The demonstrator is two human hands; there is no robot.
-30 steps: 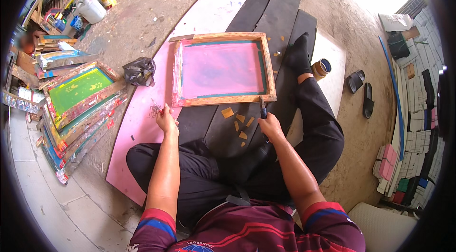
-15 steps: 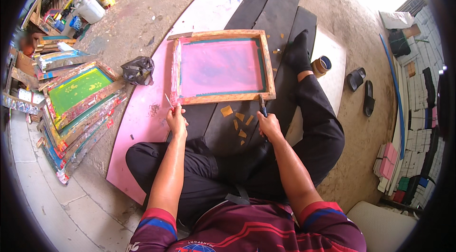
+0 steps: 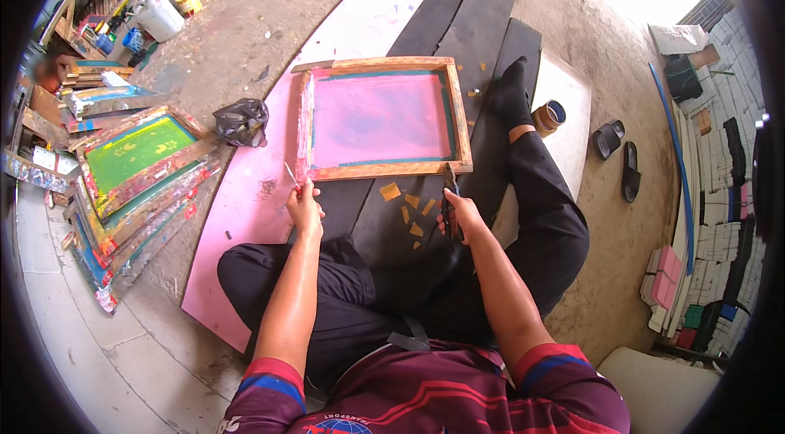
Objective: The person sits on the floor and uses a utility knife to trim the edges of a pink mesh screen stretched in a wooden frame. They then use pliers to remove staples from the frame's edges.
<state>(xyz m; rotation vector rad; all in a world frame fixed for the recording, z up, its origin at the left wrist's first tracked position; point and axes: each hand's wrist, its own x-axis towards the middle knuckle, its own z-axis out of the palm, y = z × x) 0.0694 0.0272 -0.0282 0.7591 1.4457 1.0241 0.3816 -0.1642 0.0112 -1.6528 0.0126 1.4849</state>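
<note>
Wooden frame (image 3: 383, 168) w/ pink mesh (image 3: 380, 117) lies across dk strips (image 3: 347, 209), its L side over pink brd (image 3: 214, 270). L hand (image 3: 305, 210) grips thin tool (image 3: 290, 175) nr frame's near-L corner; R hand (image 3: 463, 217) holds dk pliers (image 3: 450, 181) at near-R corner. Brown scraps (image 3: 390, 192) on strips, nr frame's near edge. Blk bag (image 3: 241, 122) at pink brd's L edge.

Wooden frame (image 3: 392, 170) (paint-smeared at left); glossy plastic bag (image 3: 240, 122).
</note>
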